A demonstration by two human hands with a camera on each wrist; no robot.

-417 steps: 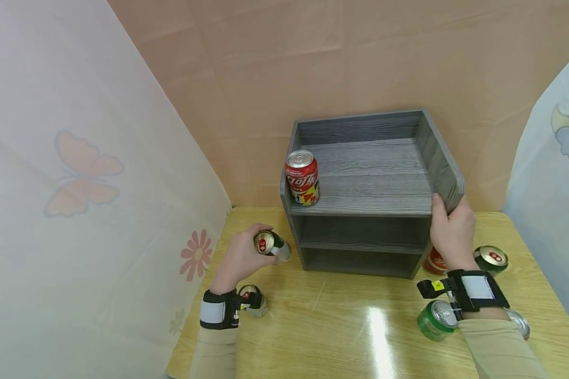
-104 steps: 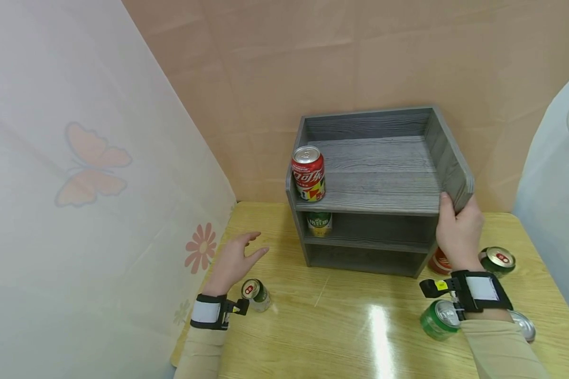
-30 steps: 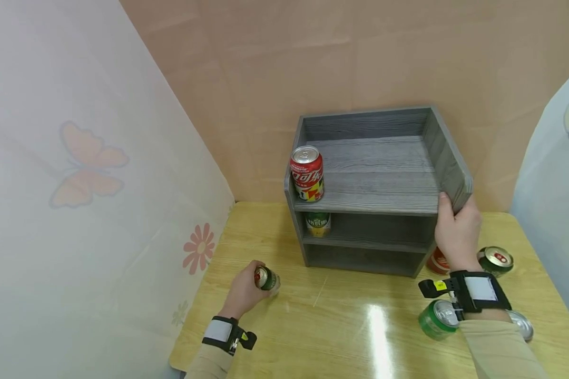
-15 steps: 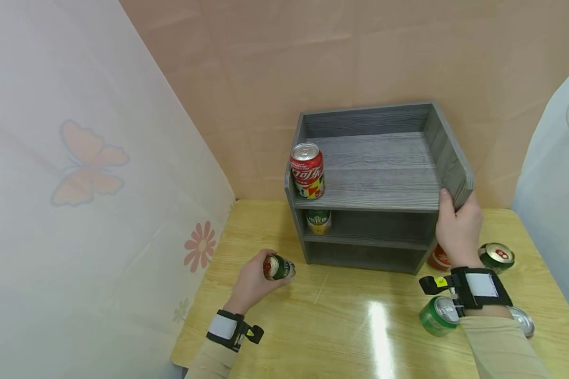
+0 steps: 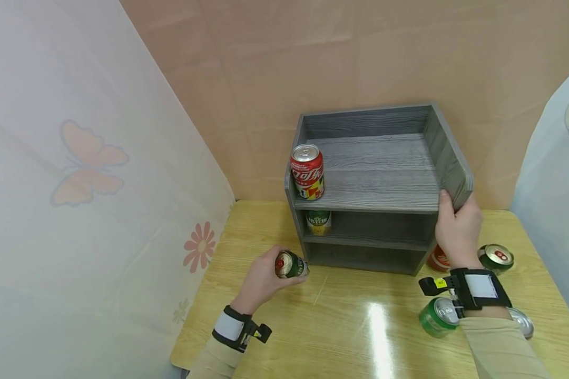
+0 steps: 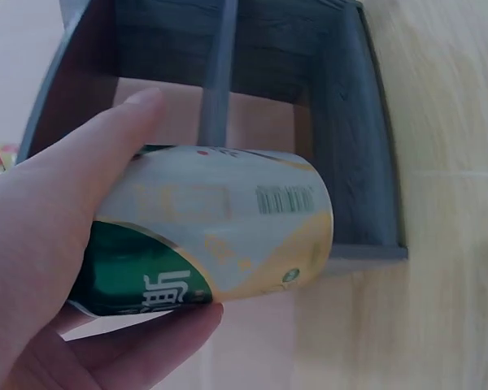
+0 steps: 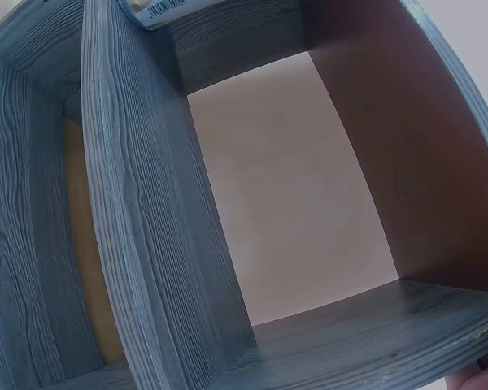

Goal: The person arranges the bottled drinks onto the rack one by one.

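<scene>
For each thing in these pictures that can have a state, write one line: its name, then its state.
Left hand: grips the green can.
Green can: tipped on its side, held before the bottom compartment.
Right hand: grips the shelf's right wall.
Grey shelf: upright on the table.
Red can: upright on top tier.
Can in middle compartment: upright.
Green can by right wrist: lying on table.

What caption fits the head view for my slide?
Left hand holds a green can sideways before the grey shelf unit's bottom tier; right hand grips its right side.
</scene>
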